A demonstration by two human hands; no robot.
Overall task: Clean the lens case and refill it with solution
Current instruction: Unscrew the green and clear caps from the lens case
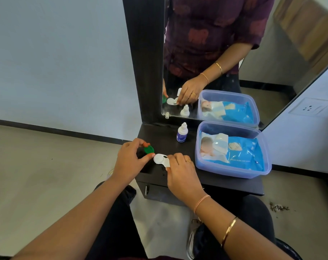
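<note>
A white lens case point(160, 159) lies on the dark table top point(180, 175), its left well uncovered. My right hand point(181, 170) pinches the case's right end and covers that half. My left hand point(130, 160) holds a green cap point(149, 149) between thumb and fingers, just up and left of the open well, tilted and apart from it. A small white solution bottle point(182, 132) with a blue label and a white cap stands upright behind the case, near the mirror.
A clear blue plastic box point(232, 170) holding a blue pack of wet wipes point(240, 152) sits at the right of the table. A black-framed mirror point(225, 53) stands at the back. The table's left edge lies just under my left hand.
</note>
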